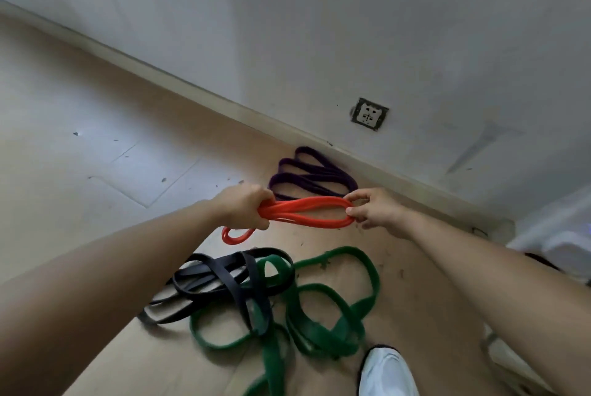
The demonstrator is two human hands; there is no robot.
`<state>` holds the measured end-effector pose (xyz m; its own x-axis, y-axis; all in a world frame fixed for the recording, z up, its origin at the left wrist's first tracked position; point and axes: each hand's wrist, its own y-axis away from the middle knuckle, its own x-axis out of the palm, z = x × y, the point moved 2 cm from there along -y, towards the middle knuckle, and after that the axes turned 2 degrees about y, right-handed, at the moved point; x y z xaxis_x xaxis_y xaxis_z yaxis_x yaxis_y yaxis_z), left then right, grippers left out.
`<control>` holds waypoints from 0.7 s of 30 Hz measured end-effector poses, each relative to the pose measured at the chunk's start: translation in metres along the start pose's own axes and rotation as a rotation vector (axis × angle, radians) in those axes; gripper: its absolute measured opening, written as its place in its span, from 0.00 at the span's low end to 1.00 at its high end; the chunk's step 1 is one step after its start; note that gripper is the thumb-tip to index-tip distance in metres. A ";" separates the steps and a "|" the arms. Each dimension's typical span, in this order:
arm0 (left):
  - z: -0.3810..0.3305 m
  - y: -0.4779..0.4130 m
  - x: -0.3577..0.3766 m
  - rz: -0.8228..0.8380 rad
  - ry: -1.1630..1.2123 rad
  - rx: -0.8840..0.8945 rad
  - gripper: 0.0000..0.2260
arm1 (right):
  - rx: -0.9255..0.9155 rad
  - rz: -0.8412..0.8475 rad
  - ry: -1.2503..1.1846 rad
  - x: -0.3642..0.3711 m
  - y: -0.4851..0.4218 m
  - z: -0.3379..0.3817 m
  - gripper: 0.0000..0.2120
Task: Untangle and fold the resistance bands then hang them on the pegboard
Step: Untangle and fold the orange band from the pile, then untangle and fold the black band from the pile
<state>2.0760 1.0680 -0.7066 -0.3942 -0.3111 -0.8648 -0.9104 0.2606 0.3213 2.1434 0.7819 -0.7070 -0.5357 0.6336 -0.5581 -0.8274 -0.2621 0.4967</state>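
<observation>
While the left hand curls its fingers round one end of the red band, the right hand pinches the other end between thumb and fingertips, so that the band hangs in the air between them, gathered into several long loops lying side by side. A short loop of the same red band droops below the left hand, toward the floor. Both forearms reach forward from the lower corners of the view, bare to the hands.

Beyond the hands, close against the skirting board, the purple band lies on the floor, already folded into neat parallel loops. Nearer the person, below the red band, the black band and the green band lie in a loose heap, the black one crossing over part of the green one where they overlap; the green band spreads wider to the right and trails off at the bottom edge. A white shoe stands on the floor just beside the green loops. The floor is pale wood, with small dark specks scattered over it. On the grey-white wall above the skirting board sits an electrical socket, up and to the right of the purple band.
</observation>
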 end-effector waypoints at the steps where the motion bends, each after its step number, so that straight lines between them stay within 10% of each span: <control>1: 0.007 -0.013 0.013 0.009 0.007 -0.002 0.08 | 0.006 -0.021 -0.014 0.009 -0.013 -0.012 0.11; 21: 0.092 -0.081 0.125 -0.204 0.042 -0.046 0.37 | -0.070 -0.200 0.293 0.067 -0.106 -0.094 0.18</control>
<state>2.1125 1.0922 -0.8762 -0.2055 -0.3913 -0.8970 -0.9762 0.1464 0.1598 2.1790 0.7840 -0.8596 -0.3790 0.4441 -0.8119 -0.9249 -0.2094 0.3173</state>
